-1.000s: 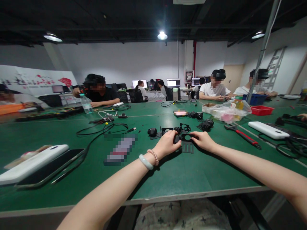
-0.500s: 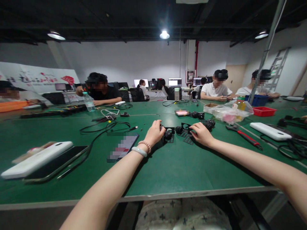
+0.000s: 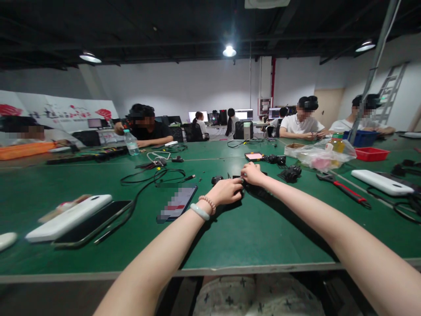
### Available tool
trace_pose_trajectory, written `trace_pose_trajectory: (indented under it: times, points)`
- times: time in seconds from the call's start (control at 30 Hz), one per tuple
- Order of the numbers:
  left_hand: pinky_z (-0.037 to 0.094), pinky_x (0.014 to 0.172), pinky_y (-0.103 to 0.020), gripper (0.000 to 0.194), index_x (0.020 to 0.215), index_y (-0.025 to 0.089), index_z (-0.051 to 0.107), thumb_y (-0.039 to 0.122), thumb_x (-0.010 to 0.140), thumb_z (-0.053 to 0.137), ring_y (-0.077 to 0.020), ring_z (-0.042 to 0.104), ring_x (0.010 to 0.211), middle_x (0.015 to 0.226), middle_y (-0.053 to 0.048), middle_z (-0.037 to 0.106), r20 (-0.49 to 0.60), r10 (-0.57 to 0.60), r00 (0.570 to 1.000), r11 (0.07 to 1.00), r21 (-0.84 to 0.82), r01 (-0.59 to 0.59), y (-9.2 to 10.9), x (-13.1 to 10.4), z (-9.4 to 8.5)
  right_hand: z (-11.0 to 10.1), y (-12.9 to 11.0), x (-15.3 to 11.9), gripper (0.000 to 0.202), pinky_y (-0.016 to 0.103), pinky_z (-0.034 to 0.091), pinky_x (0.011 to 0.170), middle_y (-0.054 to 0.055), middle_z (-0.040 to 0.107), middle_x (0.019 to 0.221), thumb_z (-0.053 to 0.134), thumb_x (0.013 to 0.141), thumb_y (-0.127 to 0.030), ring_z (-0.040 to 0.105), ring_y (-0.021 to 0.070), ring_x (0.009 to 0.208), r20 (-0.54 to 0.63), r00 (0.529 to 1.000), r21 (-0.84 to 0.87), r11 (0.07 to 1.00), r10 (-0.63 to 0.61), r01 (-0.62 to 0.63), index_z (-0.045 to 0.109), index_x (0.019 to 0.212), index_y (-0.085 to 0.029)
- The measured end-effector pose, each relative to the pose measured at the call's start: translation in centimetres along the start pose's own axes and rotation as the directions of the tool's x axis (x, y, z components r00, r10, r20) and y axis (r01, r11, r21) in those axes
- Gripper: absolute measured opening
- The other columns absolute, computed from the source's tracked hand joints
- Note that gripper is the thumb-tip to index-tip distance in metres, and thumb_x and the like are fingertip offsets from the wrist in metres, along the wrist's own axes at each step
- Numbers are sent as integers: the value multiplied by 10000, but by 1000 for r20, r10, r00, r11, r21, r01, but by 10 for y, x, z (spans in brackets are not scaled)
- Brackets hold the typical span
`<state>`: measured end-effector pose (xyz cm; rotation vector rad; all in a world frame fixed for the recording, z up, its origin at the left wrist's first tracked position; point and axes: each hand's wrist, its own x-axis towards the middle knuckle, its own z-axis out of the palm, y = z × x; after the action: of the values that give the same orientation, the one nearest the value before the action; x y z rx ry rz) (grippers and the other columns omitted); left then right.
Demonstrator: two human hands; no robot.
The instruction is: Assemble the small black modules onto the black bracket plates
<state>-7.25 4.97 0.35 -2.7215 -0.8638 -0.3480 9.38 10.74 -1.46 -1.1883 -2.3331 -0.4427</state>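
My left hand (image 3: 227, 191), with a bead bracelet and a pale bangle at its wrist, has its fingers bent and pressed together over small black parts. My right hand (image 3: 252, 174) meets it from the right, its fingers pinched close to the left fingertips. What lies between the fingers is mostly hidden. A dark round part (image 3: 217, 180) rests just behind my left hand. Dark flat pieces show partly beneath both hands. Right of my right hand sits a cluster of black parts (image 3: 290, 174), and farther back more black parts (image 3: 275, 159) lie beside a small orange-edged device (image 3: 254, 156).
A phone (image 3: 177, 202) lies left of my left hand. Farther left are a white power bank (image 3: 70, 218), a dark phone (image 3: 94, 224) and black cables (image 3: 154, 176). To the right are a red-handled wrench (image 3: 345, 190), a plastic bag (image 3: 317, 156) and a red tray (image 3: 371, 154). Several people sit beyond.
My right hand has moved left and my left hand slightly right, so their fingertips now meet over the black parts. The whole view has shifted a little.
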Motion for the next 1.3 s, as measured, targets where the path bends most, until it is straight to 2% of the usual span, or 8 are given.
trace_pose_trajectory:
  times: [0.27,0.37,0.43,0.57,0.67,0.77,0.93,1.3]
  points:
    - [421,715,-278,248,891,199,585,306,753,408,-184,555,819,927,-56,551,4,-68,998,997,47,67,-2,3,4,-27,20,-32,216,266,329,634,115,582,792,348,824,-231,513,173,710,-6,973,-5,973,229,-229,529,798,-114]
    - [433,721,-292,289,1004,199,526,309,767,403,-185,555,815,983,-60,527,-17,-60,998,997,41,60,-1,4,6,-41,22,-53,190,234,340,612,82,580,749,346,824,-229,521,150,685,-96,945,127,946,312,-299,499,770,-131]
    - [435,749,-301,347,1101,202,453,302,771,411,-181,548,831,1028,-66,499,-95,-114,989,993,-20,112,2,5,5,-46,18,-71,177,221,349,590,57,579,705,362,814,-236,526,138,655,-92,923,224,911,373,-346,491,734,-144]
    - [397,850,-309,369,1130,177,389,293,782,424,-182,497,952,1046,-76,472,-279,-192,941,969,-207,136,17,10,-2,-49,1,-105,165,209,369,519,22,563,605,412,778,-255,532,122,551,40,899,387,823,435,-416,489,668,-158]
    - [408,834,-298,424,1103,168,385,328,733,514,-177,493,946,1012,-63,489,-278,-159,947,942,-329,61,33,14,-3,-52,-14,-115,157,188,358,402,-10,525,518,383,787,-276,504,100,401,208,872,543,690,443,-479,470,718,-165]
    - [434,766,-297,457,1034,169,419,367,660,592,-179,516,879,970,-49,513,-198,-138,971,917,-395,50,47,15,2,-55,-25,-114,115,184,388,405,-21,518,485,399,778,-258,528,105,406,230,879,635,620,418,-461,446,721,-169]
    - [438,686,-289,386,949,174,447,402,665,575,-166,530,782,876,-24,535,-153,-192,969,886,-451,105,53,15,9,-54,-33,-116,81,190,412,432,-20,523,540,391,785,-228,542,98,435,169,905,682,616,391,-394,420,732,-174]
    - [423,745,-291,315,947,172,452,318,687,549,-168,502,830,888,-32,500,-174,-121,977,922,-386,45,54,14,9,-52,-39,-120,42,207,423,504,18,495,764,419,770,-180,523,77,526,14,954,620,746,299,-243,436,735,-164]
